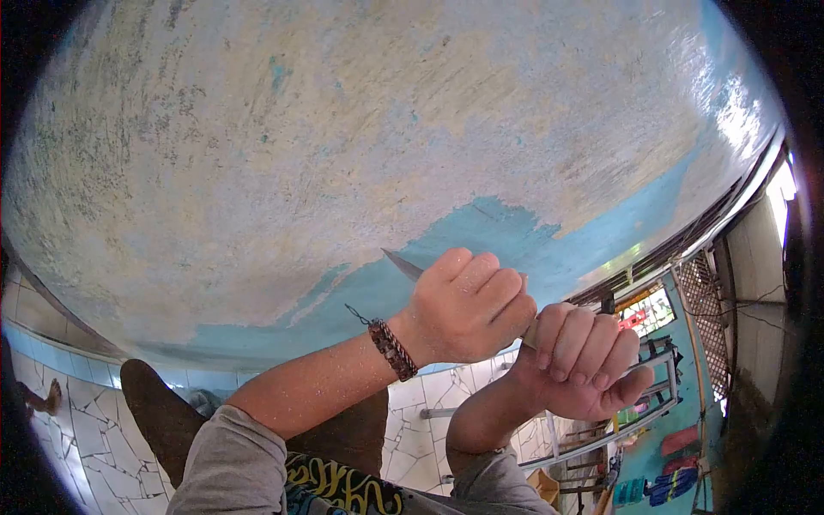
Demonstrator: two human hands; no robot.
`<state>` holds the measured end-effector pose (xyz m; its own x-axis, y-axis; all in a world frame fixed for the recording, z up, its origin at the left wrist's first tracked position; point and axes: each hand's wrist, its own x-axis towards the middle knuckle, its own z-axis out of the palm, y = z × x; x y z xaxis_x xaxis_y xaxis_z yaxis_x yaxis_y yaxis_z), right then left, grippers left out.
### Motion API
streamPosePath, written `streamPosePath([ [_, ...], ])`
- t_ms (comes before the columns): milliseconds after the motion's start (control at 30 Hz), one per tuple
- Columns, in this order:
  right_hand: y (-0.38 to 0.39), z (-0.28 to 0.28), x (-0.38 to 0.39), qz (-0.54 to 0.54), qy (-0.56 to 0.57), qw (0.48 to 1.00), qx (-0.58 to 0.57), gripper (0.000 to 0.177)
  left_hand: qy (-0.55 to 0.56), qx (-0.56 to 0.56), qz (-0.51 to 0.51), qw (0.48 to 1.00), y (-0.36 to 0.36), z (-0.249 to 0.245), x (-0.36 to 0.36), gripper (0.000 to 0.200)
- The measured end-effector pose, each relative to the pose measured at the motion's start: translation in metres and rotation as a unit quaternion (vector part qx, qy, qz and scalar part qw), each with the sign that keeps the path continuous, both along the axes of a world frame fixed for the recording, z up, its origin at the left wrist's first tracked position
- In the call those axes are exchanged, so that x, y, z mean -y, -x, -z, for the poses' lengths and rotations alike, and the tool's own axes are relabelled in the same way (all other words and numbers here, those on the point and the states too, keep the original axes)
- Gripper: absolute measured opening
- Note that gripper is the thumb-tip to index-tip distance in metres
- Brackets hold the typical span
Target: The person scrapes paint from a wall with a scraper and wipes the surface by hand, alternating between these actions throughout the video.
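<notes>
At the far left we see the tiled floor (77, 421) low in the view, and above it the big wall (343, 129). Most of the wall is bare and pale, with a band of blue paint (481, 232) across its lower part.

Near the middle, the thin blade of a scraper (402, 263) lies against the wall inside this blue band, close to the ragged border where the blue meets the bare surface. The left hand (468, 309), with a beaded bracelet (392, 349) on the wrist, is closed in a full fist around the tool just behind the blade. Just beside it and touching it, the right hand (584, 360) is also closed tightly, lower on the handle (530, 333), of which only a small pale piece shows between the two fists.

We judge that the step in hand is scraping the blue paint off, with both hands pushing. The next stroke calls for a flat blade angle and steady pressure, so that the tip does not dig into the plaster.

There is much free wall to the left of the blade and above it. To the right the room is tighter: a window grille (708, 292) and a metal frame (635, 412) stand near the right elbow side.
</notes>
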<state>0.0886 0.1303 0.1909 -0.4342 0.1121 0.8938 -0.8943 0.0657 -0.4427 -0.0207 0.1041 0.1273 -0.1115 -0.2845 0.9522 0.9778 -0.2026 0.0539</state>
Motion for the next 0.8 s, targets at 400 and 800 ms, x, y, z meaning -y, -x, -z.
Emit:
streamPosePath([
  [400, 0.008, 0.001, 0.022, 0.078, -0.111, 0.99, 0.024, 0.038, -0.035, -0.011, -0.022, 0.999, 0.014, 0.011, 0.014, 0.037],
  [800, 0.016, -0.011, 0.024, 0.047, -0.131, 0.989, 0.048, 0.04, -0.046, 0.023, -0.022, 0.998, 0.01, 0.009, 0.012, 0.035],
])
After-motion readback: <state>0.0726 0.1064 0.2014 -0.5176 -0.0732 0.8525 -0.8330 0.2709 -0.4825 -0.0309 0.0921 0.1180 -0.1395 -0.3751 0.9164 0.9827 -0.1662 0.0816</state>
